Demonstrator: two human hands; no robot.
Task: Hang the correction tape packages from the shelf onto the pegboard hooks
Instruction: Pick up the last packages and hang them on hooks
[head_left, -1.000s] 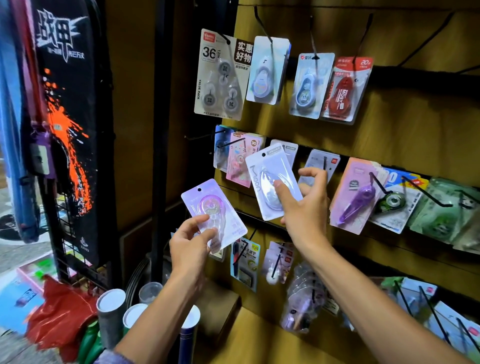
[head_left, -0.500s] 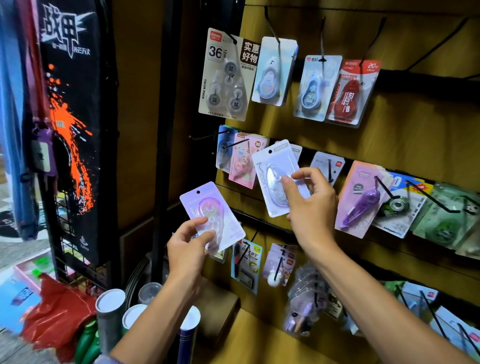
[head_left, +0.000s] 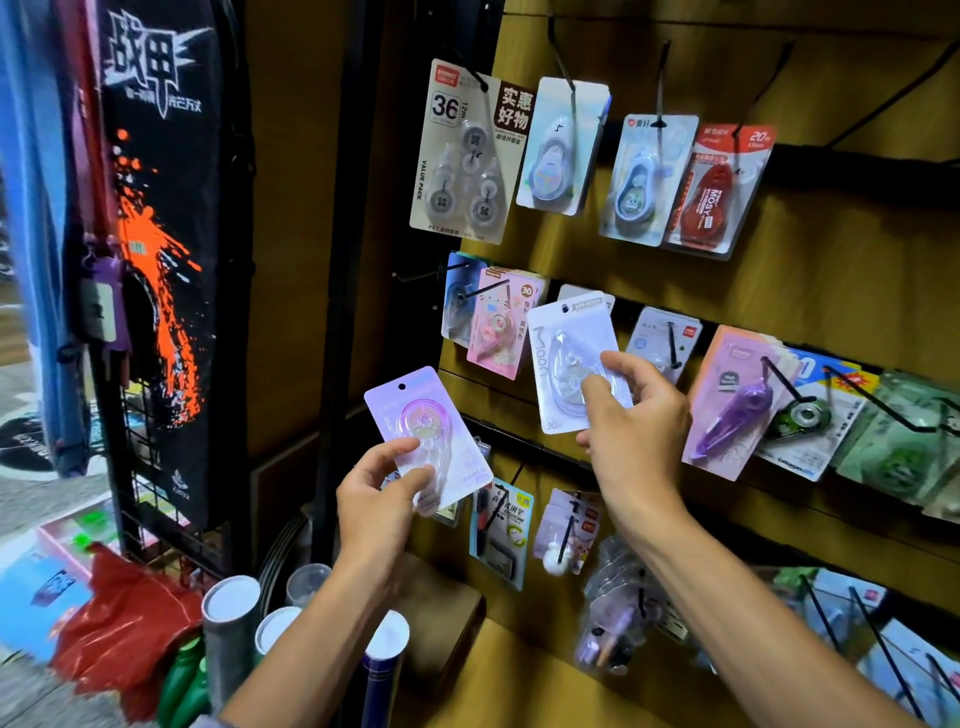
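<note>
White package (head_left: 563, 364) above right grip (head_left: 631, 431)

The right hand (head_left: 631, 421) is gripping a white package (head_left: 569, 358) against the pegboard (head_left: 831, 291), among hanging packages. The left hand (head_left: 382, 491) is holding a lilac package (head_left: 426, 431) below-left, apart.

Dim warm light, blurred edges
</note>
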